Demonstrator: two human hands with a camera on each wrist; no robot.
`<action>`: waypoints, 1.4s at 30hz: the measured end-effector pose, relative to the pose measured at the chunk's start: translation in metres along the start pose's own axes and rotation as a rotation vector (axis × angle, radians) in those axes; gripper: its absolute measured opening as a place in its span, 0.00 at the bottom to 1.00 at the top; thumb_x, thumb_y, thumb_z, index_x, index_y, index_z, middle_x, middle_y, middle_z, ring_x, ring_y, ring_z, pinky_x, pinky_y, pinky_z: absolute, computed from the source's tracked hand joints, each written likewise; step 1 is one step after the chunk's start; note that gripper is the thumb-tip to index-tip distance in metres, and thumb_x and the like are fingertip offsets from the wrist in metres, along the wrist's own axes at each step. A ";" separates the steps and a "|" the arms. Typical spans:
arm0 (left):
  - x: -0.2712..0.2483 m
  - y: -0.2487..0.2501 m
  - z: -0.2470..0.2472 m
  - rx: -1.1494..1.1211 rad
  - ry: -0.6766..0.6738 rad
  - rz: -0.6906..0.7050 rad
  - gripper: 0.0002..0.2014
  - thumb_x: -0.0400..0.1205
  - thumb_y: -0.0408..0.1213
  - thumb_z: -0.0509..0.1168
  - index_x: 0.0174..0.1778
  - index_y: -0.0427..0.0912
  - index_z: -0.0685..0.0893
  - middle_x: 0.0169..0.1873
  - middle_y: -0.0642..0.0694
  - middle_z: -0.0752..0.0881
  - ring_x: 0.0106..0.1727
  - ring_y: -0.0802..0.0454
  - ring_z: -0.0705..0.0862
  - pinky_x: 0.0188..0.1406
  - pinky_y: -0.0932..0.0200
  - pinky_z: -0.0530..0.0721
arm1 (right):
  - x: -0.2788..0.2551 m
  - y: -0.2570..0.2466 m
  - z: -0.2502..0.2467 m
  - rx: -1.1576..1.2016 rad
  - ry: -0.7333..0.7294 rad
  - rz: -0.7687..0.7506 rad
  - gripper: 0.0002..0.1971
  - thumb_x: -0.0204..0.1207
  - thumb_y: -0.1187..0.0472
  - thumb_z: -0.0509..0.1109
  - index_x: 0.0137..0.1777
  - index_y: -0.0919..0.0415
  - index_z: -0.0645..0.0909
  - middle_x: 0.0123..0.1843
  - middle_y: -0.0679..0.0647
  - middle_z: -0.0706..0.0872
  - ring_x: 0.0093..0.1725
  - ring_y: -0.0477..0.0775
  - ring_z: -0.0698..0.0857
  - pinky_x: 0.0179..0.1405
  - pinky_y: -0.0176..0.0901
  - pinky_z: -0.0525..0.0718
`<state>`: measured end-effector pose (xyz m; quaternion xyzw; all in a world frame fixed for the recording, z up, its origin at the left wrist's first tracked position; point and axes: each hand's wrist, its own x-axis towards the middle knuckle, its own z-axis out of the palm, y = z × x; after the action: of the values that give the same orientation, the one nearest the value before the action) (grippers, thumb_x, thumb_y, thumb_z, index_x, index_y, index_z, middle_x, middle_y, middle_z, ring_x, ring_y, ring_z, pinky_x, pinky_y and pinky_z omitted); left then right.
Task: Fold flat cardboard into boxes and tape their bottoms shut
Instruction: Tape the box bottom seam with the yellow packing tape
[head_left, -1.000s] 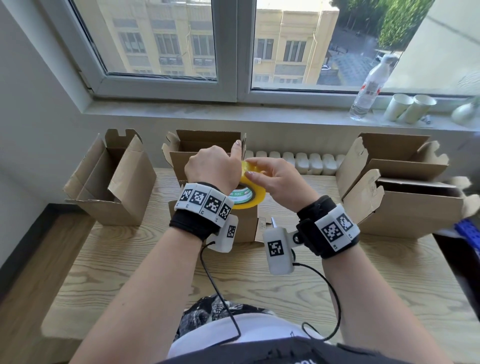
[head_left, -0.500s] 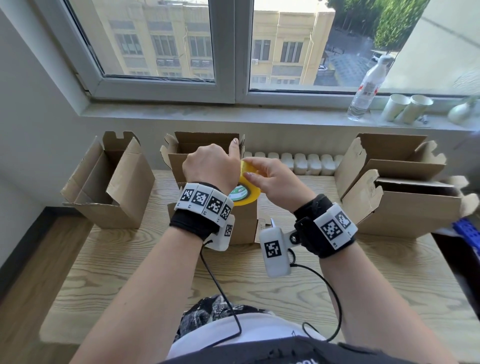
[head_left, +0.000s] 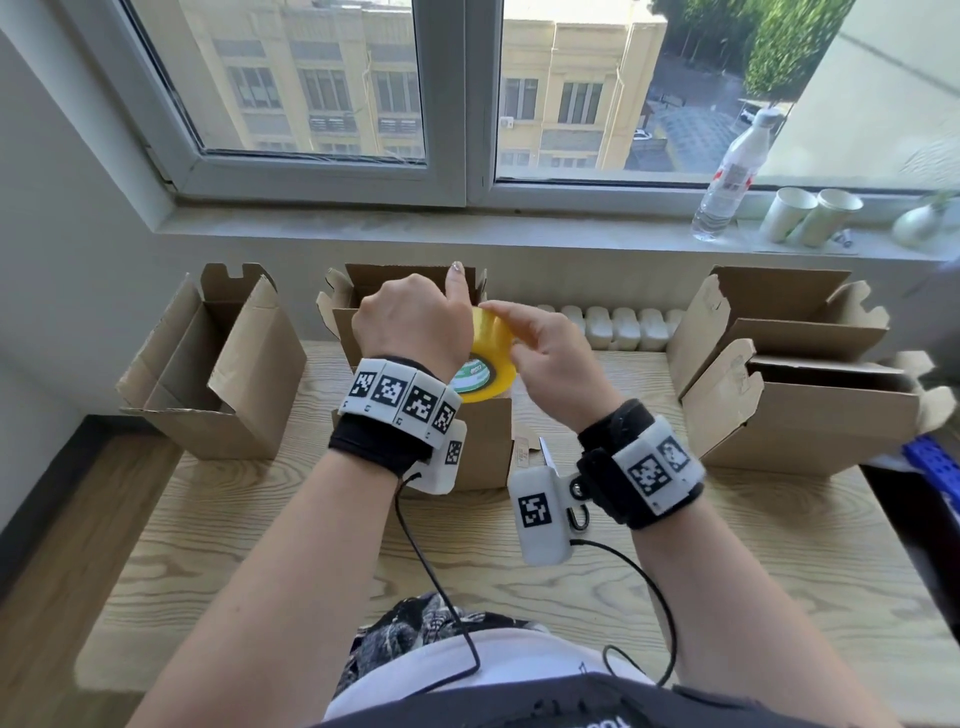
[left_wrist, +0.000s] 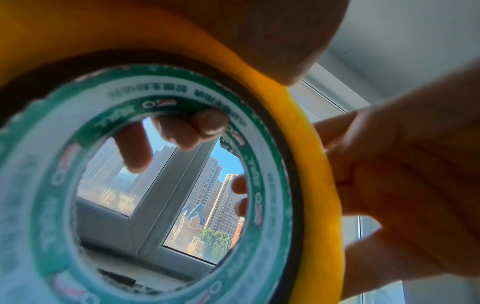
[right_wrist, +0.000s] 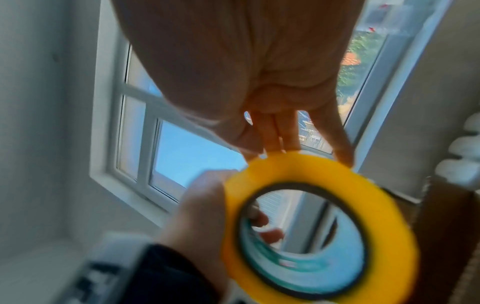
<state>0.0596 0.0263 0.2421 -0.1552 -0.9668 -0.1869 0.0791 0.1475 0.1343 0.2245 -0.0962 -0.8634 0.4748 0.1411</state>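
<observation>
A yellow tape roll with a green-printed core is held in the air above a small closed cardboard box at the table's middle. My left hand grips the roll from the left, its fingers hooked through the core and its forefinger pointing up. My right hand comes from the right. Its fingers and thumb pinch at the outer face of the roll near the top. A loose tape end is not visible. The left wrist view looks straight through the roll at the window.
Open cardboard boxes stand at the left, behind my hands and stacked at the right. A water bottle and paper cups sit on the sill. The wooden table lies bare in front of me.
Both hands stay over the same box with the roll between them. My right fingers have shifted slightly along the roll's outer face.
</observation>
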 end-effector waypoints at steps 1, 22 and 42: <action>0.000 0.000 -0.001 -0.016 -0.016 -0.004 0.35 0.88 0.57 0.42 0.41 0.37 0.88 0.44 0.37 0.88 0.52 0.36 0.83 0.47 0.51 0.66 | 0.001 -0.003 -0.002 0.036 -0.014 0.006 0.23 0.77 0.64 0.59 0.71 0.60 0.82 0.59 0.52 0.87 0.56 0.49 0.83 0.59 0.46 0.83; -0.015 0.006 -0.006 -0.005 0.054 0.019 0.36 0.89 0.56 0.41 0.39 0.37 0.89 0.42 0.37 0.88 0.50 0.37 0.85 0.46 0.51 0.67 | -0.005 -0.005 -0.009 0.015 -0.011 -0.055 0.19 0.81 0.63 0.71 0.72 0.59 0.81 0.61 0.53 0.89 0.59 0.50 0.87 0.62 0.48 0.85; -0.025 0.011 -0.013 -0.009 0.056 0.023 0.37 0.89 0.57 0.40 0.38 0.38 0.89 0.41 0.39 0.89 0.49 0.39 0.85 0.52 0.51 0.72 | -0.015 -0.006 0.004 0.147 0.157 -0.012 0.16 0.80 0.64 0.71 0.68 0.60 0.85 0.64 0.53 0.88 0.65 0.48 0.85 0.68 0.50 0.82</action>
<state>0.0876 0.0238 0.2526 -0.1612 -0.9616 -0.1944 0.1075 0.1599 0.1237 0.2257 -0.1172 -0.8131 0.5268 0.2182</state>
